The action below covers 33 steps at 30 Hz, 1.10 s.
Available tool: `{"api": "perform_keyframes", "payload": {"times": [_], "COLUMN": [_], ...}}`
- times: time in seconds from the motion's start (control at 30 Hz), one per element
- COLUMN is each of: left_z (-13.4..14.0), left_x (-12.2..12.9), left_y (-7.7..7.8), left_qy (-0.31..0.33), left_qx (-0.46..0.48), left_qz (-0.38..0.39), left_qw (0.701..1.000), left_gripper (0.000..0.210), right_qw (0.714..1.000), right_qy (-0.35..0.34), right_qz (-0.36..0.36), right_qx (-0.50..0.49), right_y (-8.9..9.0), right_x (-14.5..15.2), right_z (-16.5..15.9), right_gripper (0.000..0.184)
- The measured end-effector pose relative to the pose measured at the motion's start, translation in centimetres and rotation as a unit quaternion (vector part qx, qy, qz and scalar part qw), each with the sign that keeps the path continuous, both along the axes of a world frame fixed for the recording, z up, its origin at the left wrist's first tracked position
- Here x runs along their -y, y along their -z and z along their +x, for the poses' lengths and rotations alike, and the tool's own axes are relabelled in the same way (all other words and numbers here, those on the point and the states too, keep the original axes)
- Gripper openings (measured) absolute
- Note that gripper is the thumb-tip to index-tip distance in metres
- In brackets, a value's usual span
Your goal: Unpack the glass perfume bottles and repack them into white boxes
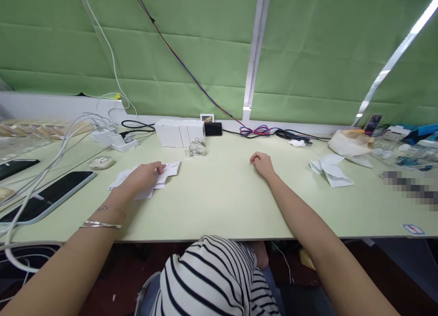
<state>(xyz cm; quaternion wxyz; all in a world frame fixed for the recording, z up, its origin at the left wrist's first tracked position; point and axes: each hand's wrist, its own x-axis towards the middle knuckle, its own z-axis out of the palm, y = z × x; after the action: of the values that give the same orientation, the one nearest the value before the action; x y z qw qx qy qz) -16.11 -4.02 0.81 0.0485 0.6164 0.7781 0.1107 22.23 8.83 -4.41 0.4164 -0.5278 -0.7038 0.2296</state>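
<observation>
My left hand (148, 173) lies on a loose pile of white paper pieces (171, 169), possibly flattened cartons, at the left of the table. Its fingers are curled, closed at the top piece, and the palm covers part of the pile. Beyond it a round clear glass bottle (197, 147) stands with a small clear stopper-like piece (188, 153) beside it. Behind these is a row of upright white boxes (180, 133). On the bare tabletop to the right rests my right hand (262, 164), its fingers folded in with nothing visible in them.
At left are a large phone (51, 195), an earphone case (101, 163), a power strip (119, 141) and white cables. Crumpled white paper (331, 170) and a pale bag (351, 147) lie at right. Coiled cables (256, 131) run along the back by the green curtain (191, 37).
</observation>
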Motion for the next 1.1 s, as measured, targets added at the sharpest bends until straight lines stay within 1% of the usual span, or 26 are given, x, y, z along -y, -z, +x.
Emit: {"api": "perform_keyframes", "payload": {"times": [0.03, 0.07, 0.1, 0.17, 0.23, 0.3, 0.33, 0.4, 0.47, 0.57, 0.63, 0.73, 0.87, 1.0, 1.1], "left_z": [0.4, 1.0, 1.9, 4.0, 6.4, 8.7, 9.7, 11.2, 12.0, 11.8, 11.2, 9.9, 7.7, 5.7, 5.1], "left_x": [-0.5, -1.1, -1.8, -3.6, -5.6, -7.5, -8.4, -9.9, -10.9, -11.6, -11.7, -11.5, -10.9, -10.0, -9.3], "left_y": [-0.7, -1.3, -2.0, -2.9, -3.2, -3.0, -2.7, -1.9, -1.0, 0.0, 0.2, -0.5, -1.7, -2.3, -2.9], "left_qy": [-0.015, -0.031, -0.035, -0.035, -0.031, -0.022, -0.018, -0.016, -0.016, -0.022, -0.021, -0.024, -0.060, -0.090, -0.100], "left_qx": [-0.010, -0.020, -0.024, -0.023, -0.014, -0.001, -0.001, -0.014, -0.032, -0.052, -0.063, -0.081, -0.103, -0.120, -0.120], "left_qz": [-0.005, 0.006, 0.019, 0.047, 0.072, 0.105, 0.109, 0.114, 0.104, 0.090, 0.089, 0.060, -0.001, -0.023, -0.051], "left_qw": [1.000, 0.999, 0.999, 0.998, 0.997, 0.994, 0.994, 0.993, 0.994, 0.994, 0.994, 0.995, 0.993, 0.988, 0.986], "left_gripper": [0.017, 0.019, 0.027, 0.049, 0.072, 0.091, 0.095, 0.097, 0.087, 0.060, 0.052, 0.053, 0.057, 0.057, 0.060], "right_qw": [1.000, 1.000, 1.000, 1.000, 1.000, 1.000, 1.000, 1.000, 1.000, 1.000, 1.000, 1.000, 1.000, 1.000, 1.000], "right_qy": [-0.002, -0.003, -0.004, -0.005, -0.005, -0.006, -0.007, -0.009, -0.011, -0.009, -0.009, -0.009, -0.003, -0.002, -0.005], "right_qz": [0.001, 0.003, 0.003, 0.005, 0.005, 0.006, 0.006, 0.005, 0.005, 0.005, 0.005, 0.003, -0.003, -0.006, -0.005], "right_qx": [0.001, 0.003, 0.005, 0.007, 0.010, 0.013, 0.015, 0.018, 0.021, 0.023, 0.023, 0.020, 0.014, 0.007, 0.004], "right_y": [0.0, 0.0, 0.0, -0.1, -0.1, -0.1, 0.0, 0.0, 0.1, 0.2, 0.2, 0.1, 0.0, 0.0, 0.0], "right_x": [0.0, -0.1, -0.1, -0.1, -0.2, -0.3, -0.4, -0.7, -0.9, -1.3, -1.3, -1.2, -1.0, -1.0, -1.0], "right_z": [-0.1, -0.2, -0.3, -0.4, -0.5, -0.5, -0.5, -0.5, -0.5, -0.4, -0.4, -0.4, -0.4, -0.4, -0.4], "right_gripper": [0.023, 0.023, 0.023, 0.024, 0.024, 0.025, 0.025, 0.025, 0.025, 0.025, 0.025, 0.025, 0.025, 0.025, 0.025]}}
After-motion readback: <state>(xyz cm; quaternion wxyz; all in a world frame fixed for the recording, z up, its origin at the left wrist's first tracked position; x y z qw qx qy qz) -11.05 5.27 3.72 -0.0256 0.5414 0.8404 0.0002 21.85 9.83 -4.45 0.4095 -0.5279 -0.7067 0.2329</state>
